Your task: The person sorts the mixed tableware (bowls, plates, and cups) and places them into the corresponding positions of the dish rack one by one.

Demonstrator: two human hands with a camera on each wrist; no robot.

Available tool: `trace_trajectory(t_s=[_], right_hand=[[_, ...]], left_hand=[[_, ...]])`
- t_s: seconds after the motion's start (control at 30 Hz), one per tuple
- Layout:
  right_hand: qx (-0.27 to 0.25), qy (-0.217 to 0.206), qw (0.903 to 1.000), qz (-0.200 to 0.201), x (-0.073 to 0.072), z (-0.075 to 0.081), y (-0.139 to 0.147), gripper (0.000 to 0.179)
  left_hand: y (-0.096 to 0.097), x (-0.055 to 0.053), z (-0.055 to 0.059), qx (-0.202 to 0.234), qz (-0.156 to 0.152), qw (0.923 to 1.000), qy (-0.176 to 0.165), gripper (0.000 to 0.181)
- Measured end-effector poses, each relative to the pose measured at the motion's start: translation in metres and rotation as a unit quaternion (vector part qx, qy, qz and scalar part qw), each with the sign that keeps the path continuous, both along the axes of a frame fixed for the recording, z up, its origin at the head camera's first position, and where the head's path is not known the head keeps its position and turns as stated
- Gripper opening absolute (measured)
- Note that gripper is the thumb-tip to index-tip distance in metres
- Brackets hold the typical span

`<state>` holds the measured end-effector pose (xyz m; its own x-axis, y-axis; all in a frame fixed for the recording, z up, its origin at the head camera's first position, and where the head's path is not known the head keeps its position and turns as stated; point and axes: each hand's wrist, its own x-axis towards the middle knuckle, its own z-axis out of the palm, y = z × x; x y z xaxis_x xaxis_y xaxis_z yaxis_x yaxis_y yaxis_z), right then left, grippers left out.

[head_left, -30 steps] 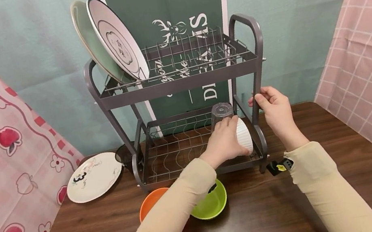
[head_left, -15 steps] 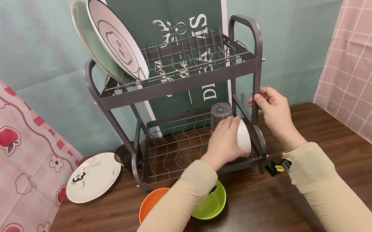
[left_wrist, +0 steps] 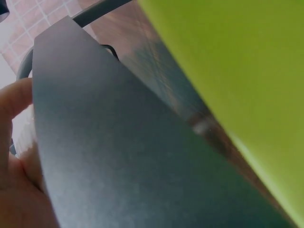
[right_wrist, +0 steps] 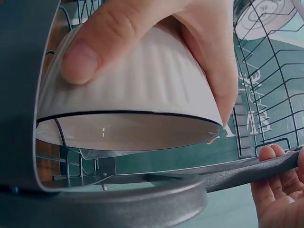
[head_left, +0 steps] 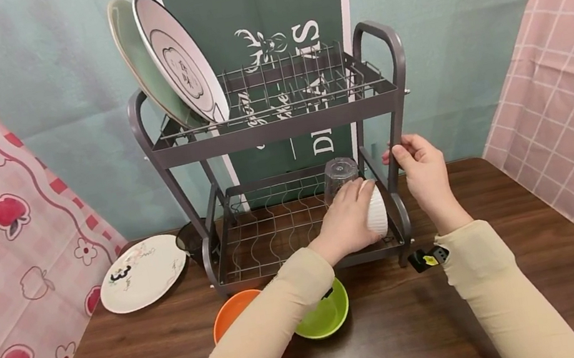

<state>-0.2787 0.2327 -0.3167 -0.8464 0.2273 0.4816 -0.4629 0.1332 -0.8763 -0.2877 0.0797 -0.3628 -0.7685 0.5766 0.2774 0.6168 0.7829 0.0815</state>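
The green banner (head_left: 259, 12) behind the dish rack (head_left: 278, 123) shows white letters, partly hidden: "DI" and "AS". The flat plate (head_left: 143, 273) on the table bears a black "3".

Even, soft indoor light fills the head view, sharp throughout; faint shadows lie under the rack (head_left: 272, 124), and the bench (head_left: 535, 264) below it shows mild sheen. Straight lines bow at the edges. Both wrist views blur close up.

Dish rack (head_left: 278, 126) at desk (head_left: 511, 293) rear. Two plates (head_left: 170, 59) upper tier left; glass (head_left: 340, 177), bowl (head_left: 376, 210) lower tier right. Flat plate (head_left: 143, 273) left of rack; two bowls (head_left: 281, 316) before it.
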Motion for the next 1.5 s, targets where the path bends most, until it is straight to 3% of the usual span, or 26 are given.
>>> trace_trajectory(t_s=[0.17, 0.5, 0.7, 0.83, 1.03, 1.27, 1.37, 1.5], right_hand=[[-0.003, 0.003, 1.0000, -0.002, 0.000, 0.000, 0.000, 0.010], [0.000, -0.007, 0.9999, -0.014, 0.001, -0.002, -0.001, 0.009], [-0.001, -0.007, 0.9999, -0.011, 0.000, -0.004, -0.002, 0.010], [0.007, -0.009, 0.9998, -0.014, 0.000, -0.005, -0.002, 0.010], [0.012, -0.009, 0.9997, -0.018, -0.001, -0.003, -0.001, 0.011], [0.016, -0.017, 0.9995, -0.022, -0.002, -0.001, -0.001, 0.013], [0.020, -0.019, 0.9993, -0.023, -0.001, 0.000, -0.001, 0.022], [0.018, -0.019, 0.9994, -0.024, 0.000, 0.000, -0.001, 0.022]], left_hand=[[-0.002, 0.003, 0.000, -0.006, -0.012, 0.9998, -0.012, 0.097], [-0.003, 0.013, -0.002, -0.045, -0.018, 0.9988, 0.004, 0.092], [-0.008, 0.015, 0.001, -0.007, -0.025, 0.9985, -0.048, 0.090], [-0.015, 0.017, 0.007, 0.025, -0.036, 0.9955, -0.084, 0.096], [-0.028, 0.021, 0.021, 0.040, -0.046, 0.9927, -0.104, 0.101], [-0.043, 0.030, 0.035, 0.065, -0.075, 0.9883, -0.116, 0.097], [-0.049, 0.034, 0.039, 0.070, -0.082, 0.9871, -0.119, 0.094], [-0.060, 0.040, 0.043, 0.067, -0.083, 0.9874, -0.118, 0.089]])
